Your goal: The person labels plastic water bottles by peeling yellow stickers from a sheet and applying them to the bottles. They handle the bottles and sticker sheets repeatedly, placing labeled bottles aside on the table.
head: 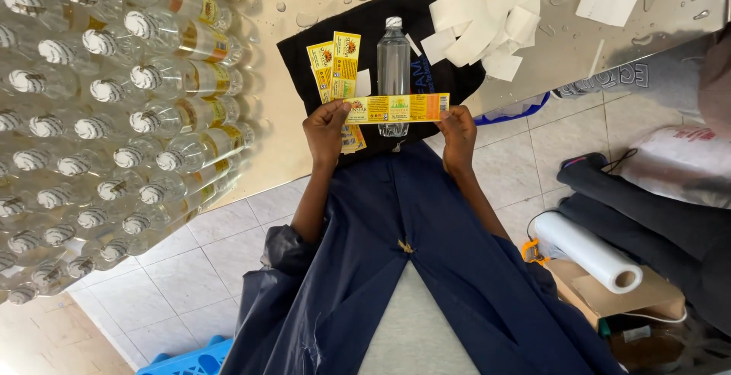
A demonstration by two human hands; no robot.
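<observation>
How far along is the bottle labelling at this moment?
Done: rows of labelled bottles stacked at the side. In hand: left hand and right hand stretch a yellow label across one bare bottle. Left: spare labels on the black cloth.

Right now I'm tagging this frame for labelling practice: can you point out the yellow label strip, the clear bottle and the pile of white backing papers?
yellow label strip [397, 108], head view, middle of strip.
clear bottle [394, 59], head view, upper body.
white backing papers [487, 17], head view, centre of pile.
</observation>
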